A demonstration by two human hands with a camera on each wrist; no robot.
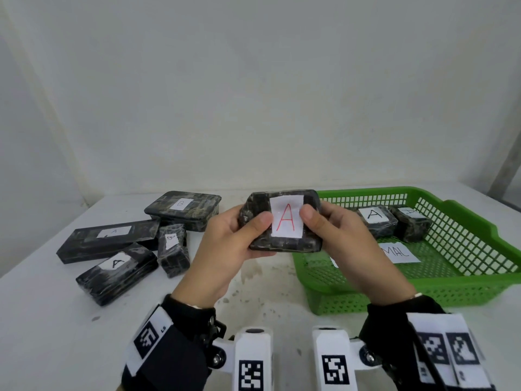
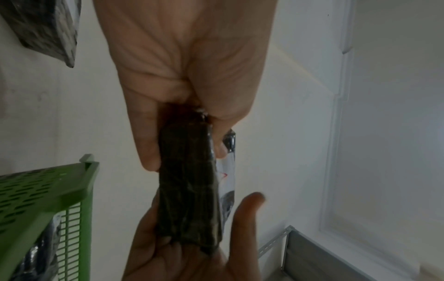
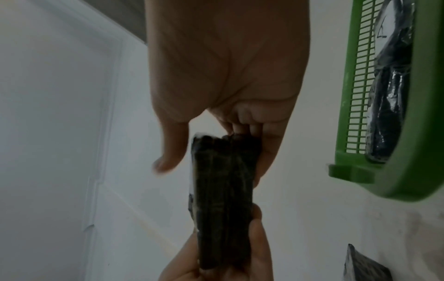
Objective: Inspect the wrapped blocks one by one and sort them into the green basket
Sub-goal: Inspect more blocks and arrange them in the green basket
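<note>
Both hands hold up one black wrapped block (image 1: 282,244) above the table, its white label with a red "A" facing me. My left hand (image 1: 239,235) grips its left end, thumb on the front. My right hand (image 1: 329,230) grips the right end the same way. The left wrist view shows the block (image 2: 190,190) edge-on between both hands, and so does the right wrist view of the block (image 3: 223,199). The green basket (image 1: 423,286) sits at the right with two wrapped blocks (image 1: 377,221) labelled "A" inside and a paper label on its floor.
Several more wrapped blocks lie on the white table at the left: a flat one marked "B" (image 1: 183,210), a long one (image 1: 110,238), a small one (image 1: 172,249) and one marked "A" (image 1: 118,272). A white wall stands behind the table.
</note>
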